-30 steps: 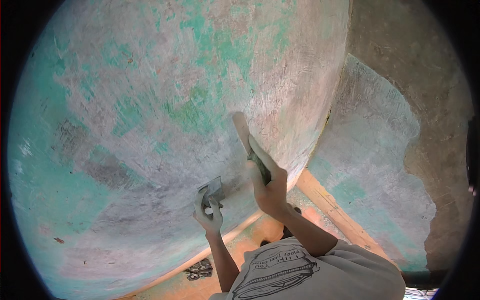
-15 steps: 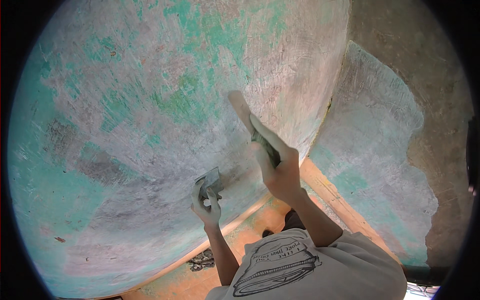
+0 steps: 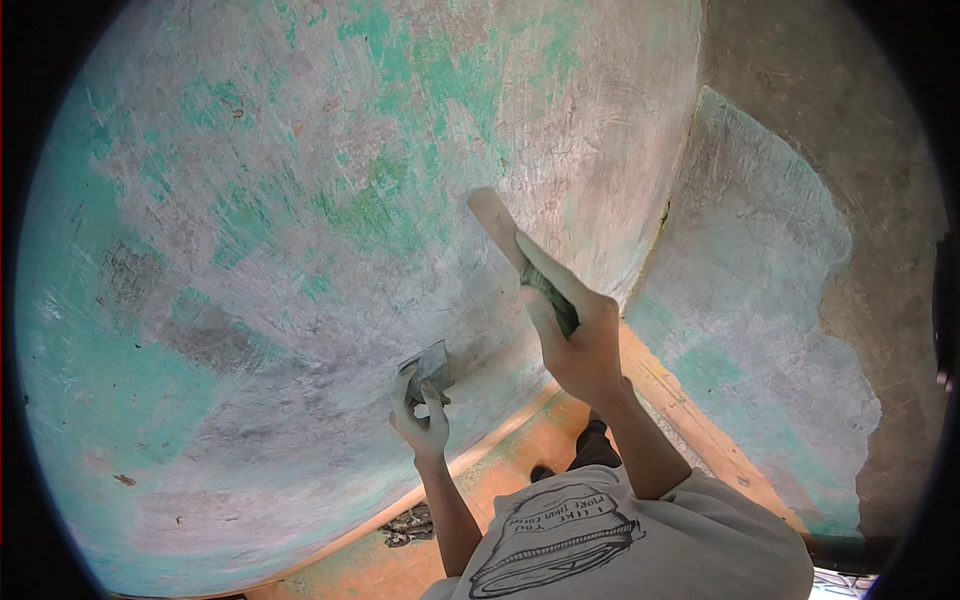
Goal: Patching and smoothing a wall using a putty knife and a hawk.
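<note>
My right hand (image 3: 585,350) is closed round the dark handle of a flat trowel (image 3: 496,222). Its long pale blade points up and to the left, in front of the wall; whether it touches the surface I cannot tell. Lower and to the left, my left hand (image 3: 422,418) grips a small grey scraper (image 3: 430,366) between thumb and fingers, held near the wall. Behind both tools spreads the wall (image 3: 300,240), with patchy green paint and smeared pale grey coating.
A second wall (image 3: 750,250) meets the first at a corner on the right, partly coated over brown-grey. Below runs an orange tiled floor (image 3: 375,575) with scattered debris. A dark crumpled heap (image 3: 408,526) lies by the wall's foot. My dark shoe (image 3: 541,473) stands nearby.
My right hand and the trowel have shifted slightly right and down. My left hand keeps nearly the same place against the wall. The whole view has moved a little.
</note>
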`<state>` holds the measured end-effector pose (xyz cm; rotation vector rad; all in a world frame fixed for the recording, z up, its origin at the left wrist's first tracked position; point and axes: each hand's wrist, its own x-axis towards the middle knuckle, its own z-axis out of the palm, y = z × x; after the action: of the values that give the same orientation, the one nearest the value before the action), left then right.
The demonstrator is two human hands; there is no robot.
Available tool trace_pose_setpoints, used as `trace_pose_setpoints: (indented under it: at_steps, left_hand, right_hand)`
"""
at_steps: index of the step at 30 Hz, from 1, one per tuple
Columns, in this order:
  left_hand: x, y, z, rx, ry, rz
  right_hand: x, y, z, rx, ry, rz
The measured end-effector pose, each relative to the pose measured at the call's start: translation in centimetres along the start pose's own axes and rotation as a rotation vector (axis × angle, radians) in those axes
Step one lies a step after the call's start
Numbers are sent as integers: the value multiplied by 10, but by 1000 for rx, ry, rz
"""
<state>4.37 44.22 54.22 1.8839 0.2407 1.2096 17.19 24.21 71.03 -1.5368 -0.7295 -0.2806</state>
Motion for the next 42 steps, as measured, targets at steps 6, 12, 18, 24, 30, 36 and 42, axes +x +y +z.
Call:
trace_pose_setpoints:
  at_steps: [6, 12, 18, 24, 30, 36, 42]
  left_hand:
    - [2, 6, 5, 15, 43, -38]
    - [0, 5, 7, -6, 41, -50]
    - [4, 6, 1, 9, 26, -48]
    - [3, 7, 3, 15, 21, -44]
    - [2, 5, 0, 25, -1, -2]
    - [3, 8, 3, 32, 25, -19]
    - [5, 11, 4, 25, 25, -40]
  right_hand:
    - [-7, 14, 6, -24, 24, -129]
    - [-5, 11, 0, -47, 24, -86]
    - [-1, 3, 0, -58, -4, -45]
    - [-4, 9, 1, -24, 14, -94]
    - [-5, 9, -2, -29, -20, -65]
    - [1, 12, 1, 9, -2, -62]
    - [-3, 13, -1, -9, -11, -76]
